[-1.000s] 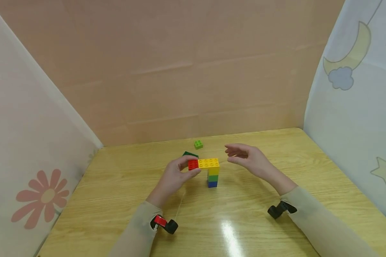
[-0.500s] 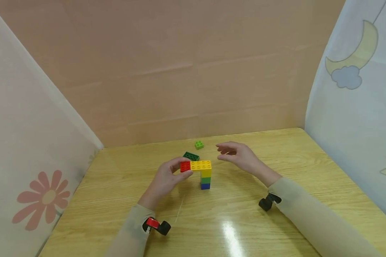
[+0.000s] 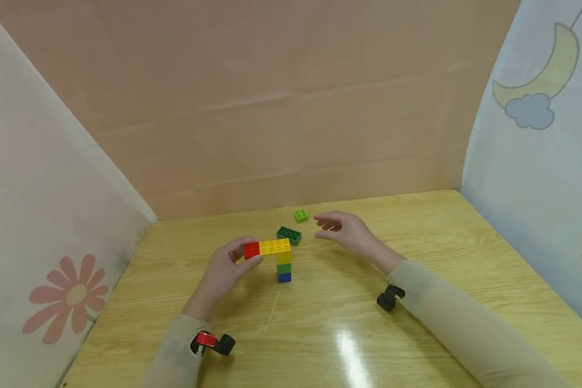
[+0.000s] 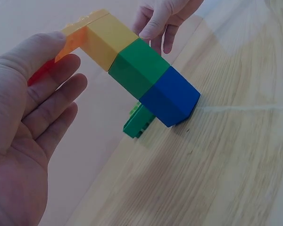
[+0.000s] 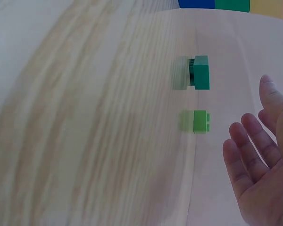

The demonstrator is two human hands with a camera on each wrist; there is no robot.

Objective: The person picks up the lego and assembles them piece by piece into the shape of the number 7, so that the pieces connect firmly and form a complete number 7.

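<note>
My left hand pinches the red brick between thumb and fingers. This red end sits beside a long yellow brick that overhangs to the left from a small tower. Below it the tower has a yellow part, a green brick and a blue brick at the bottom, by the tabletop. Right of the tower, my right hand hovers with fingers loosely extended, holding nothing. Nearest to it are a dark green brick, lying hollow side up, and a small light green brick, studs up.
The wooden table ends at a plain backdrop. Printed side panels stand left and right. Both wrists wear small black cameras, the left one with a red part.
The tower has shifted left across the table with my left hand, exposing more of the dark green brick. My right hand has also moved left, closer to the two loose green bricks.
</note>
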